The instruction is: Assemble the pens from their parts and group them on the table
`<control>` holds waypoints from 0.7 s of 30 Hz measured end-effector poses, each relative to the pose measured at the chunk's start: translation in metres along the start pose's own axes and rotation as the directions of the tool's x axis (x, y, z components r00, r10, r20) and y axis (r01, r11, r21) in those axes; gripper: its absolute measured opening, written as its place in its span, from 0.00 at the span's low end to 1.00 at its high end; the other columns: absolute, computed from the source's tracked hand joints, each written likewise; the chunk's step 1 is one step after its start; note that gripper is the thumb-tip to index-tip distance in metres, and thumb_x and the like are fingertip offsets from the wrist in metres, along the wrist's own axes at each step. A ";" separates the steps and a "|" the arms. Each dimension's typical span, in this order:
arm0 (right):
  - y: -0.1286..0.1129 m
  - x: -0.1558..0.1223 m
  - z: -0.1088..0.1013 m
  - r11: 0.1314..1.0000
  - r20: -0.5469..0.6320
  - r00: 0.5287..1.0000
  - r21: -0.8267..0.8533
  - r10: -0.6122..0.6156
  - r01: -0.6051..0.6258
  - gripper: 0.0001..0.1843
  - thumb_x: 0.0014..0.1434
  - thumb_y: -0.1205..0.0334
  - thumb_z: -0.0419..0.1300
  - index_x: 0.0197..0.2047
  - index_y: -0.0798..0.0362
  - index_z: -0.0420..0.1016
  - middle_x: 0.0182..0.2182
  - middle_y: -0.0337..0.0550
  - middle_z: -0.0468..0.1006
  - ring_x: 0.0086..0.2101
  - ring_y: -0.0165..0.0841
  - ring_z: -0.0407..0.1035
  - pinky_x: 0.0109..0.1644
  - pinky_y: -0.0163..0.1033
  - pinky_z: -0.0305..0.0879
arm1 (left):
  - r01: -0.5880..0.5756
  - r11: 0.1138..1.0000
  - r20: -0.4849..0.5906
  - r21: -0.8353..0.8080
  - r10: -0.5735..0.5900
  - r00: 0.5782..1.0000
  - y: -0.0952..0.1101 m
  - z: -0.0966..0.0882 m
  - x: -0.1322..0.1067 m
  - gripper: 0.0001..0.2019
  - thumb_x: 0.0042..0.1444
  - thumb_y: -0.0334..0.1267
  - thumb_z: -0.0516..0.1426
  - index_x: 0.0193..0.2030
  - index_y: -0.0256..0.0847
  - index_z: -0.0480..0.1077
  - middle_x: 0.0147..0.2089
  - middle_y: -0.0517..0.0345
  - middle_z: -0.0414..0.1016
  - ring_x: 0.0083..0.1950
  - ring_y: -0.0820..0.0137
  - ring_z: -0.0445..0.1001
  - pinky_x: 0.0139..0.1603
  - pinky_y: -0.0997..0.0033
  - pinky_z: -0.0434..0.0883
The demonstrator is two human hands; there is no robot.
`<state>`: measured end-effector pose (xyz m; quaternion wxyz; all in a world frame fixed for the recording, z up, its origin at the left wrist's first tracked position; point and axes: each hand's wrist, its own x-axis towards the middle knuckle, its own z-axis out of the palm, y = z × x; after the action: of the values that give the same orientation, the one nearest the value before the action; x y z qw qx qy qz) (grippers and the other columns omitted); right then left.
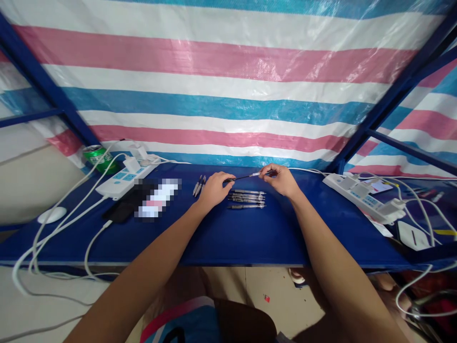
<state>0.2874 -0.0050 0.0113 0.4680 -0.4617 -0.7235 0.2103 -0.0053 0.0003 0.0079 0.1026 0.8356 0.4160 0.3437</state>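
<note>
Slim plastic pen (246, 177) spans the gap between both hands, tilted slightly above the blue worktop (228, 240). The left hand (214, 189) pinches its dark end with the fingers (231, 180) pressed together, and the right hand (280, 180) pinches its clear end likewise. It looks light, stiff and smooth, so a firm pinch on the barrel should suit it. Just below lies a neat row of similar pens (247, 199); two more pens (197, 186) lie beside the left hand.
</note>
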 end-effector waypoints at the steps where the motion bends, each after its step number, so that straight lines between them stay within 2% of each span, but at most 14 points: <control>1: 0.000 0.000 0.001 1.000 0.003 1.000 -0.008 0.000 0.000 0.04 0.59 0.59 0.66 0.37 0.49 0.80 0.40 0.42 0.86 0.42 0.40 0.79 0.52 0.47 0.73 | 0.001 1.000 0.000 -0.011 -0.001 1.000 0.000 0.000 0.000 0.12 0.68 0.35 0.59 0.54 0.44 0.81 0.53 0.54 0.83 0.55 0.60 0.78 0.61 0.58 0.73; 5: -0.005 -0.001 0.003 1.000 0.011 1.000 0.005 -0.004 0.004 0.06 0.60 0.57 0.68 0.38 0.48 0.81 0.40 0.42 0.86 0.41 0.39 0.79 0.51 0.46 0.73 | -0.015 0.999 0.024 -0.032 0.016 1.000 -0.001 0.001 -0.001 0.13 0.69 0.36 0.58 0.57 0.45 0.80 0.55 0.54 0.83 0.56 0.60 0.78 0.62 0.57 0.73; 8: -0.010 -0.002 0.004 0.999 0.052 0.999 0.037 -0.011 0.009 0.09 0.59 0.53 0.70 0.38 0.48 0.81 0.40 0.43 0.86 0.40 0.39 0.78 0.49 0.46 0.73 | -0.078 0.997 0.084 -0.009 0.078 0.993 0.001 0.002 -0.003 0.17 0.71 0.36 0.56 0.63 0.46 0.78 0.56 0.53 0.82 0.58 0.59 0.76 0.63 0.55 0.71; 12: -0.015 -0.004 0.006 0.999 0.094 0.996 0.051 -0.010 0.005 0.12 0.60 0.48 0.71 0.39 0.48 0.82 0.39 0.43 0.86 0.39 0.39 0.78 0.48 0.47 0.73 | -0.144 0.990 0.175 0.005 0.141 0.974 0.003 0.003 -0.004 0.22 0.74 0.35 0.51 0.69 0.49 0.72 0.50 0.51 0.82 0.52 0.60 0.77 0.57 0.57 0.73; 14: -0.013 -0.004 0.005 0.998 0.075 0.997 0.055 0.000 -0.004 0.14 0.59 0.46 0.72 0.38 0.48 0.81 0.39 0.43 0.85 0.39 0.39 0.77 0.48 0.47 0.73 | -0.131 0.991 0.158 -0.010 0.131 0.979 0.002 0.004 -0.003 0.21 0.74 0.34 0.50 0.67 0.48 0.75 0.52 0.51 0.82 0.53 0.60 0.78 0.58 0.57 0.73; 18: -0.006 -0.002 -0.001 0.996 -0.025 0.998 0.077 0.050 -0.048 0.19 0.57 0.43 0.73 0.36 0.49 0.77 0.38 0.44 0.84 0.38 0.38 0.77 0.47 0.46 0.73 | -0.035 0.991 0.027 -0.130 0.039 0.999 -0.004 0.006 -0.001 0.16 0.73 0.34 0.51 0.61 0.44 0.74 0.58 0.51 0.81 0.59 0.61 0.79 0.63 0.57 0.73; 21: 0.000 0.000 -0.005 0.988 -0.110 0.991 0.139 0.078 -0.062 0.21 0.56 0.42 0.73 0.39 0.48 0.74 0.37 0.44 0.83 0.39 0.38 0.78 0.46 0.44 0.73 | 0.023 0.969 -0.015 -0.245 -0.027 1.000 -0.007 0.005 -0.001 0.19 0.72 0.33 0.53 0.67 0.44 0.68 0.55 0.51 0.83 0.55 0.64 0.81 0.60 0.59 0.75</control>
<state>0.2920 -0.0054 0.0141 0.5314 -0.4654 -0.6629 0.2481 -0.0068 0.0049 0.0004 0.2054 0.8082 0.3820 0.3984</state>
